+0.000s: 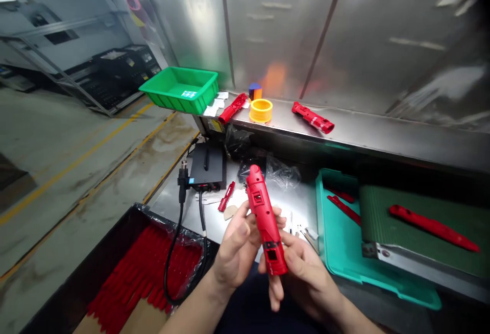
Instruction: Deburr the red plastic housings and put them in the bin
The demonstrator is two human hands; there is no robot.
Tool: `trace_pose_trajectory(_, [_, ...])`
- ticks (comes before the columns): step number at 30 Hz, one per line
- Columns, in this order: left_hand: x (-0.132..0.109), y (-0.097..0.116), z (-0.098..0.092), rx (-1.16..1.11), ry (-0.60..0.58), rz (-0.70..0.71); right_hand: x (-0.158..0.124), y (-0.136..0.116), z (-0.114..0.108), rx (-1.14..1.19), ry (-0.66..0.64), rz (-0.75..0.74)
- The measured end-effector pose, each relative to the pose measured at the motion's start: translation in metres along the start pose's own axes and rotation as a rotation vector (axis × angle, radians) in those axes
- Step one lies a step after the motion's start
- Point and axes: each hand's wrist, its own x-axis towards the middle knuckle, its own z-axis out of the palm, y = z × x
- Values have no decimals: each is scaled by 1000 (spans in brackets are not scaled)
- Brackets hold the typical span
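Note:
A red plastic housing, long and rounded with rectangular openings and small holes, is held up lengthwise in front of me. My left hand wraps its left side, the thumb raised near it and fingertips showing past the right edge. On the lower right, my right hand grips the housing near its bottom end, thumb on the side and fingers underneath. Behind it on the metal bench lie a small red part and crumpled clear plastic.
A black box with a cabled tool stands left. Red parts fill a lined bin at lower left. On the shelf are a green bin, yellow tape roll and red housings. A teal tray and green conveyor stand right.

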Motion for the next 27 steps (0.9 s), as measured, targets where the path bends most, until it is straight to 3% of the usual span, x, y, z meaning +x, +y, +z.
trace_pose_trajectory(3, [-3, -4, -3, -55, 122, 21, 4, 22, -21, -44, -24, 198])
trace_pose_trajectory(5, [-10, -4, -13, -71, 303, 94, 13, 35, -44, -360, 26, 227])
trace_pose_trajectory(7, [-22, -1, -30, -67, 503, 184, 31, 44, -68, -694, 84, 161])
trace_pose_trajectory(10, [-50, 9, -69, -54, 816, 258, 80, 55, -89, -976, 62, 87])
trace_pose_trajectory(14, [-88, 25, -126, -156, 1117, 192, 171, 91, -70, -1379, -119, -15])
trace_pose_trajectory(18, [-108, 47, -167, -252, 1183, 136, 273, 146, -25, -1832, -368, -70])
trace_pose_trajectory(22, [-117, 73, -191, -171, 1122, 257, 356, 195, 5, -2210, -553, -46])
trace_pose_trajectory(24, [-121, 86, -199, -118, 1065, 331, 381, 212, 12, -2330, -621, -19])
trace_pose_trajectory(27, [-126, 104, -205, -49, 1006, 359, 396, 223, 16, -2400, -698, -28])
